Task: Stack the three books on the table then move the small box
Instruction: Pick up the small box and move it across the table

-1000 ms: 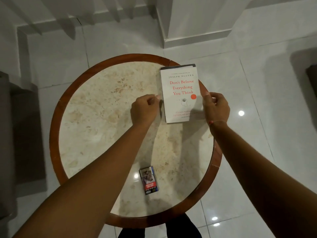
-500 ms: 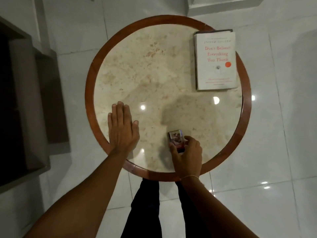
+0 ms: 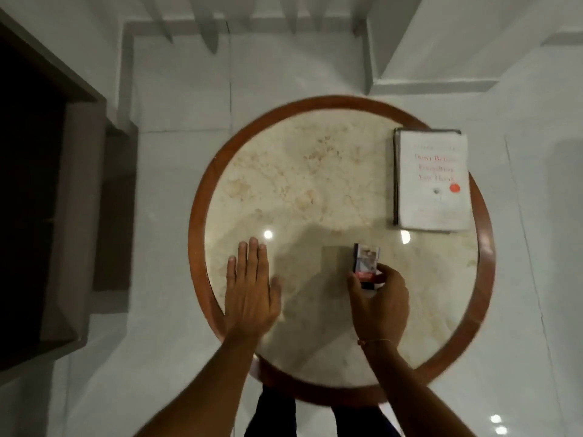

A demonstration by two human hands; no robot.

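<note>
A stack of books, topped by a white cover with red lettering, lies at the right edge of the round marble table. The small box, dark with a red band, is near the table's front middle. My right hand grips its near end with fingers and thumb, and the box seems raised a little off the top. My left hand lies flat, fingers spread, on the table's front left part, well apart from the box.
The table has a raised brown wooden rim. A dark wooden cabinet stands to the left on the white tiled floor. White steps rise behind the table. My legs show below the near rim.
A second ago both hands were at the book stack. They came back to the near side; the left flattened on the table, and the right closed on the small box and holds it.
</note>
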